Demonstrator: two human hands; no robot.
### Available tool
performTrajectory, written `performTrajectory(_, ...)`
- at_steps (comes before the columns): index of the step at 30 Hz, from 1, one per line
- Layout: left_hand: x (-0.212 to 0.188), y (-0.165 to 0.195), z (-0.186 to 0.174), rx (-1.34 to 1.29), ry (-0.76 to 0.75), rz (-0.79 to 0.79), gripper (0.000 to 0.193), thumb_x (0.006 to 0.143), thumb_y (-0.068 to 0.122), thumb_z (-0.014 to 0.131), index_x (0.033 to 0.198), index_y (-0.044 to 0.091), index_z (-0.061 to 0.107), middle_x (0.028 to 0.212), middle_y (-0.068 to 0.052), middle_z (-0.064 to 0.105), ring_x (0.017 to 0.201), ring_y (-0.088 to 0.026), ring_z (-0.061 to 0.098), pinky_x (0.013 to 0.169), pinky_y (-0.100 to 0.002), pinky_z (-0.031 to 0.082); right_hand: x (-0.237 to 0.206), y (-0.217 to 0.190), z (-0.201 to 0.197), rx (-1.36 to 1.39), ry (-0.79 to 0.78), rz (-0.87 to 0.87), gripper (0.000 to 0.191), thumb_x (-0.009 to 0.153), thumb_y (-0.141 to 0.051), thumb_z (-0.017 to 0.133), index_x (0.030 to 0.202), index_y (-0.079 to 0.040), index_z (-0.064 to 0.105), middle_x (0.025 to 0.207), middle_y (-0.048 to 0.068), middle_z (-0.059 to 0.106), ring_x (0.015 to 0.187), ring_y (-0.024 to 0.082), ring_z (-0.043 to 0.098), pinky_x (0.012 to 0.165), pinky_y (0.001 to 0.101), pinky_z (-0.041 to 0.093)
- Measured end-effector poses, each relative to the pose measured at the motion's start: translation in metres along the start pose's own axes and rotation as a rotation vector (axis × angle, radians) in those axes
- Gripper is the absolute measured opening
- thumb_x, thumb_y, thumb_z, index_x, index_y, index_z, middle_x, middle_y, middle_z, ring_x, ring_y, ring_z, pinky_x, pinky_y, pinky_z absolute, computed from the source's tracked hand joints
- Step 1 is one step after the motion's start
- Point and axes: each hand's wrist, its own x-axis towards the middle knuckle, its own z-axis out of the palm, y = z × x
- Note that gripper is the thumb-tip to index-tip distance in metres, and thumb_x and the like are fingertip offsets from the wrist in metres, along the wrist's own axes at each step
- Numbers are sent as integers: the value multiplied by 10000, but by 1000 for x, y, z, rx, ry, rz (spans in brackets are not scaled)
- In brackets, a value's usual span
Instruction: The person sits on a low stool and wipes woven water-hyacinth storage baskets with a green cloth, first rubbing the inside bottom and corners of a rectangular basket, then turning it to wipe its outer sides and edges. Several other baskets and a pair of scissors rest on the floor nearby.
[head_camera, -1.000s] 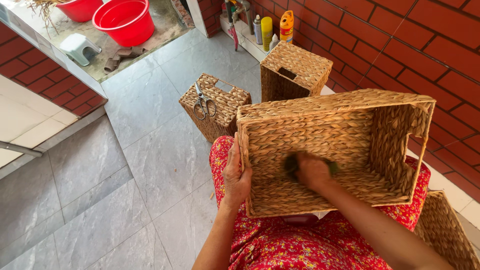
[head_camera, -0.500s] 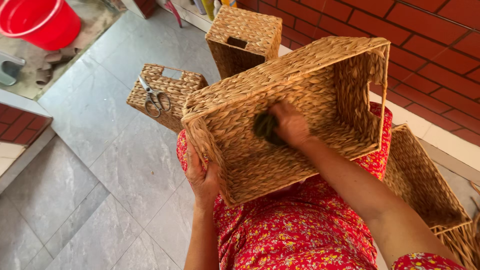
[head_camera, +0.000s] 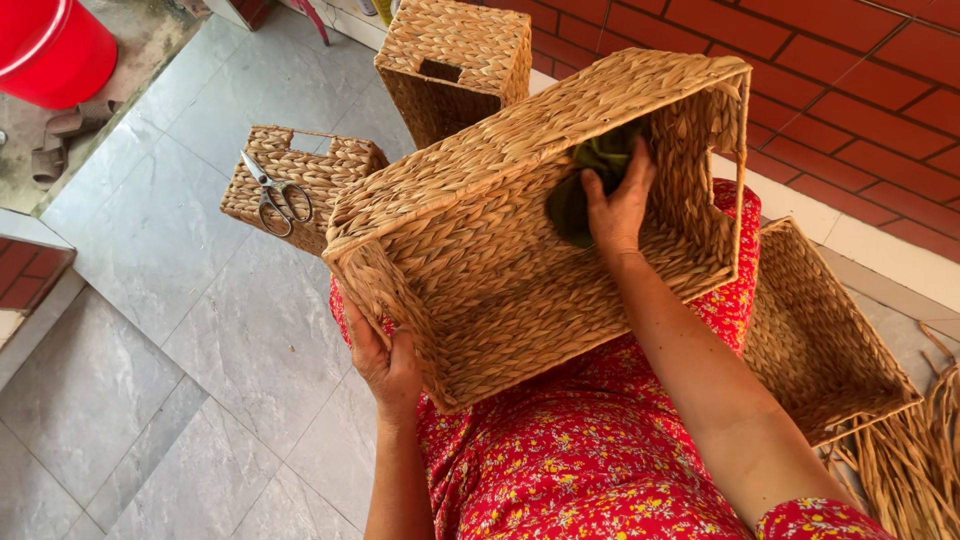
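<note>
- The large woven basket (head_camera: 520, 230) lies tipped on its side across the lap of the person in the red floral dress (head_camera: 590, 450), its open mouth facing up toward the camera
- The left hand (head_camera: 385, 365) clasps the basket's corner at about 7 o'clock, fingers curled round the edge
- The right hand (head_camera: 615, 205) reaches inside and presses a dark green cloth (head_camera: 585, 185) against the inner back wall, toward 1 o'clock
- Judged from this, wiping goes best along the weave, with firm support from the left hand
- The basket is rectangular, golden-tan braided fibre with a cut-out handle
- Scissors (head_camera: 272, 192) rest on a small upturned basket (head_camera: 300, 180) at 10 o'clock
</note>
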Motion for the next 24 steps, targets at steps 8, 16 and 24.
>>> performTrajectory(8,0,-6,-1,-79,8,-62,851,854,-162,418,1664,-11,201,1630,-129,423,1458,-181,433,1205,-289,334,-4,-8,0,-138,-147,42,792,935,-34,706,1618,-127,316,1539,267,394,1395,479,449,1119,482,443)
performTrajectory(16,-5,-11,-5,-13,31,-85,848,857,-154,438,1661,1,218,1567,-107,492,1349,-155,509,1105,-260,428,-4,-1,4,-162,-164,47,796,944,-38,713,1619,-104,296,1553,314,330,1412,512,382,1097,506,434)
performTrajectory(24,-5,-14,-5,-41,40,-110,855,854,-145,433,1666,5,209,1548,-104,499,1307,-147,521,1061,-249,441,-3,-4,3,-137,-203,134,789,954,-63,696,1627,-124,289,1600,289,310,1461,473,372,1147,492,425)
